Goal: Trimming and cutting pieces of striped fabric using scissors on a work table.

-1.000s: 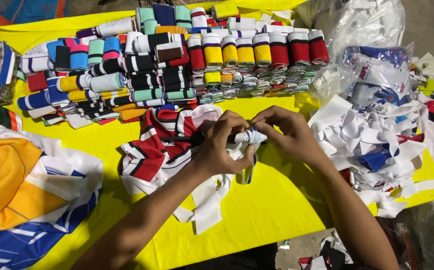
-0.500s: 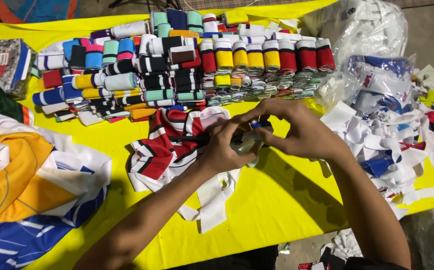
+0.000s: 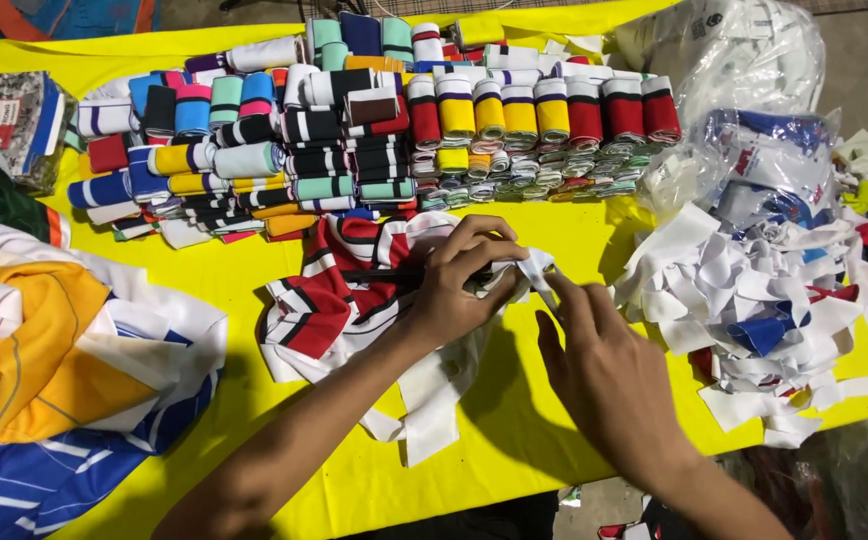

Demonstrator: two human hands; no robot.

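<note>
— What do we record for the hands?

— We note the left hand [image 3: 464,285] curled around a rolled bundle of striped fabric [image 3: 499,272], fingers clamped on it above the yellow table [image 3: 514,450]. The right hand [image 3: 609,375] lies just beside it, fingers loosely extended, its fingertips pinching the white end of that bundle.

— And the surroundings?

— We find a red, white and black striped pile [image 3: 329,300] touching the left hand, rows of rolled collars [image 3: 394,120] beyond, and loose white strips [image 3: 744,300] to the right.
</note>
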